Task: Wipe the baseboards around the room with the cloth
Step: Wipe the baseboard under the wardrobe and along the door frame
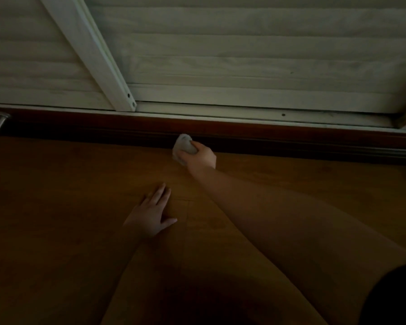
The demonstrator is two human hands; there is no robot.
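Two bare forearms and hands, no sleeves or jewellery visible; dark clothing [394,299] shows at the frame's lower right.

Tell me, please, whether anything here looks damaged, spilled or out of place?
Nothing stands out. The right hand holds the cloth against the dark baseboard, and the left hand rests flat on the wooden floor.

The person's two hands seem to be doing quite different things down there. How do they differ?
The right hand has its fingers curled round a white cloth, while the left hand holds nothing and has its fingers straight. The right hand reaches far forward to the dark baseboard; the left hand stays nearer the person, resting flat on the wooden floor. The right arm is stretched out; the left looks like a prop. Both are bare.
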